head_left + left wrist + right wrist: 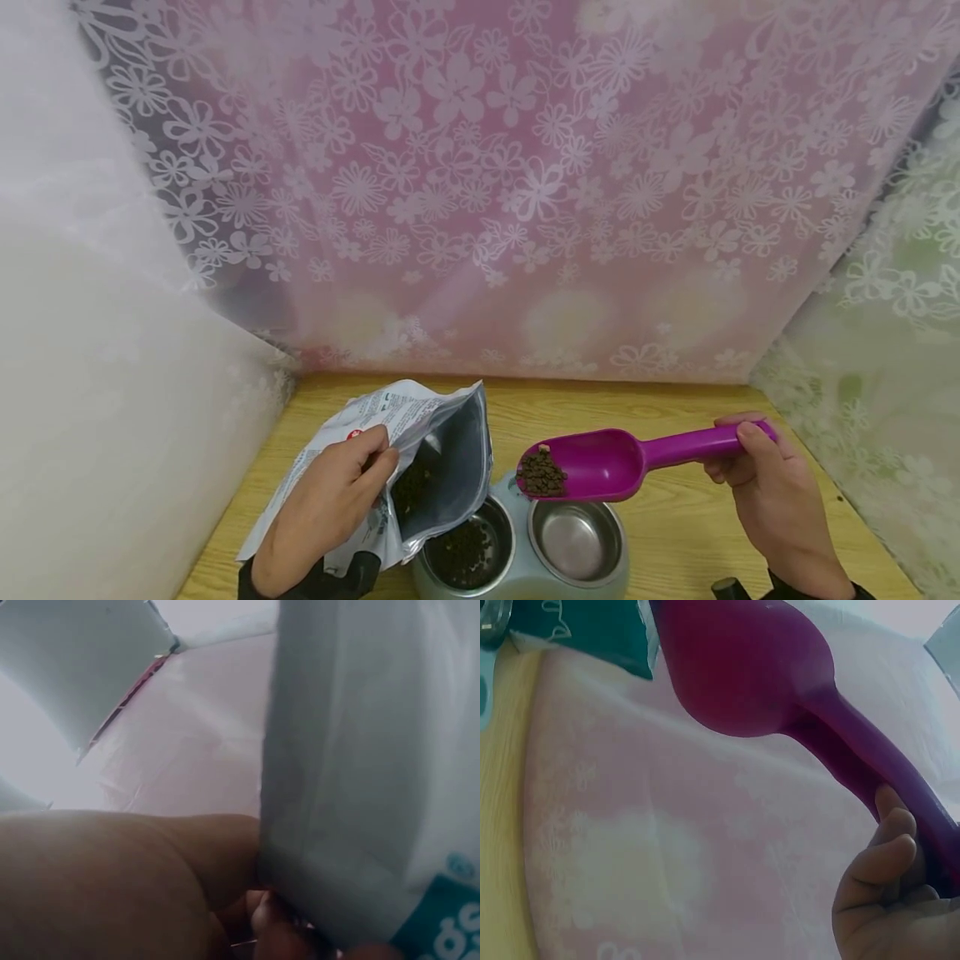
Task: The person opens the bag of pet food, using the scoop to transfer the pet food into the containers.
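In the head view my left hand (330, 492) pinches the top edge of a silvery bag (457, 467) whose mouth gapes toward the right. Dark brown kibble lies inside it. The left wrist view shows the bag's pale side (345, 765) close up beside the thumb. My right hand (780, 483) grips the handle of a purple scoop (600, 462), thumb on top. A small heap of kibble (542, 473) sits at the scoop's front end. The scoop hangs above a double pet bowl (521, 575). Its left metal bowl (495, 542) holds kibble; the right metal bowl (577, 542) looks bare.
A light wooden tabletop (675, 533) carries everything. Behind it hangs a pink flowered sheet (525, 208). A whitish sheet (112, 375) closes off the left side and a greenish flowered one (885, 400) the right.
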`<state>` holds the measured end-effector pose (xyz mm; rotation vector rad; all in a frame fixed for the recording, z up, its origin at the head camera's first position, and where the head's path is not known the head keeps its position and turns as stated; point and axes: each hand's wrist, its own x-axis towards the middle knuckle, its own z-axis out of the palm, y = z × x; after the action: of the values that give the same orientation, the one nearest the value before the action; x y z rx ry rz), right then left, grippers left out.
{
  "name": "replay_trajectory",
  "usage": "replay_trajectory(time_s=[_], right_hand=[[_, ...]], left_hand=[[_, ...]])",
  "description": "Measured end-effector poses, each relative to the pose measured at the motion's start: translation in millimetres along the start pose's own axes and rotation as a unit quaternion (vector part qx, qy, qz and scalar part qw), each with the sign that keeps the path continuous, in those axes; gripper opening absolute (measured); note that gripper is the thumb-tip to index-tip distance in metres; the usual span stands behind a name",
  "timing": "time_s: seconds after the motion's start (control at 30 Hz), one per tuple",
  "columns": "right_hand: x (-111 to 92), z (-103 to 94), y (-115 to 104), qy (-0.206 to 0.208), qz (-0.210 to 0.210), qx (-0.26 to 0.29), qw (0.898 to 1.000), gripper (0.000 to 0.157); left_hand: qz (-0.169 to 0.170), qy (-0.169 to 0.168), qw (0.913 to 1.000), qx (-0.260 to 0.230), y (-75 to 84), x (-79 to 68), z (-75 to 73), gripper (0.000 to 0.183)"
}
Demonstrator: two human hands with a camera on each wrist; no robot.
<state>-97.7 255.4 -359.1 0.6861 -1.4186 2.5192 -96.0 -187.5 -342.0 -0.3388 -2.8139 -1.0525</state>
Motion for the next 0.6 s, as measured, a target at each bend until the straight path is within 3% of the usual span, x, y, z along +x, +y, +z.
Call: replay_trajectory(time_s=[0.2, 0.43, 0.6], right_hand=[[-9, -24.8, 0, 0.040, 0.020, -0.060, 0.997, 0.032], [-17, -38.7, 12, 0.087, 0.061, -0.167, 0.980, 0.023], [-17, -40.4, 18, 0.071, 0.049, -0.212, 0.973, 0.020]], left_hand=[[-0.008, -0.007, 0.9999, -0.007, 0.1, 0.0, 0.3, 0.029], [-0.017, -0.018, 0.9996, -0.016, -0.3, 0.3, 0.1, 0.028], [-0.017, -0.017, 0.9996, -0.014, -0.5, 0.2, -0.2, 0.029]])
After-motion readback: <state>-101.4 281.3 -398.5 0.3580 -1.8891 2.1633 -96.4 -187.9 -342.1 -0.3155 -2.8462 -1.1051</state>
